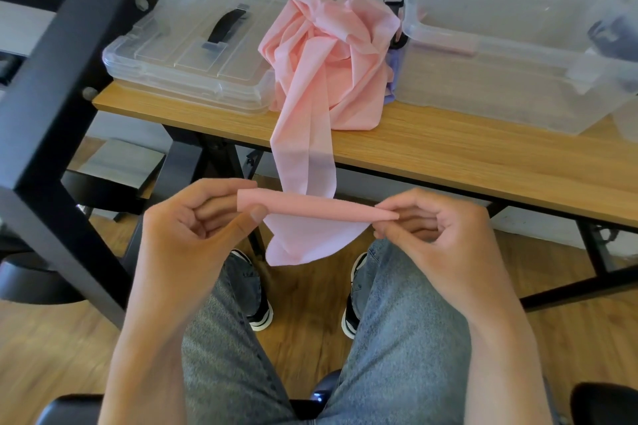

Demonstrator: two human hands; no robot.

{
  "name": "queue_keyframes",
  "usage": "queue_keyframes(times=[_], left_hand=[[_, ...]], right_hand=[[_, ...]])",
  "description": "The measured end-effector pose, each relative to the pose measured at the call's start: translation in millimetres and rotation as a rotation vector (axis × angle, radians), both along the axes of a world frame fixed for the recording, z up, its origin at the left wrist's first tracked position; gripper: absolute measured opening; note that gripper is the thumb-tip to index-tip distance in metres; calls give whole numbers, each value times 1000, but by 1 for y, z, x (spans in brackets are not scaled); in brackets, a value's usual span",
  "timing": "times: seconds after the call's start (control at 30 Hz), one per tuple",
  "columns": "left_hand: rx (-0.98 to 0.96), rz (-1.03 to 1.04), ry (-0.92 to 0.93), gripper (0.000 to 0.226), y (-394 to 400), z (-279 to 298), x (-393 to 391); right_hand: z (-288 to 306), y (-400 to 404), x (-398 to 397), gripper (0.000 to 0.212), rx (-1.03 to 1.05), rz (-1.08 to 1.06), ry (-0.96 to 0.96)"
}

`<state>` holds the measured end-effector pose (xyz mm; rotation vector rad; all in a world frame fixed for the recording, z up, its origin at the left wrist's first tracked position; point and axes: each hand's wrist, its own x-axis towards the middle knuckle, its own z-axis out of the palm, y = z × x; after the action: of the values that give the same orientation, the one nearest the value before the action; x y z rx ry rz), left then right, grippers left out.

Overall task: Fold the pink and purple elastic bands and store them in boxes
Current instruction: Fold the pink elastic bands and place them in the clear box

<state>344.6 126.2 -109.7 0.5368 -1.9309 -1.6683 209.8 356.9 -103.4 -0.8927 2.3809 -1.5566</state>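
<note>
Pinching a rolled end of the pink band (pixel 316 209) between them, left hand (pixel 193 228) and right hand (pixel 438 228) fingers curl below the table (pixel 448 152) edge.

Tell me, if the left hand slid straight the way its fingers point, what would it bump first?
Probably the right hand. The left hand points sideways along the rolled pink band, which both hands pinch, so only that band lies between them.
</note>
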Motion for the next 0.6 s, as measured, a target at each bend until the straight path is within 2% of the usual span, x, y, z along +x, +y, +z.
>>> queue_keyframes(times=[0.17, 0.37, 0.5, 0.6], left_hand=[[-57, -80, -82, 27, -4, -2, 3], [10, -39, 21, 28, 1, 0, 0], [4, -18, 22, 24, 3, 1, -2], [26, -9, 8, 32, 3, 3, -2]], right_hand=[[0, 1, 0, 19, -53, 0, -9], [5, 1, 2, 21, -156, -4, -101], [5, 0, 2, 22, -175, -38, -90], [6, 0, 2, 32, -173, -31, -84]])
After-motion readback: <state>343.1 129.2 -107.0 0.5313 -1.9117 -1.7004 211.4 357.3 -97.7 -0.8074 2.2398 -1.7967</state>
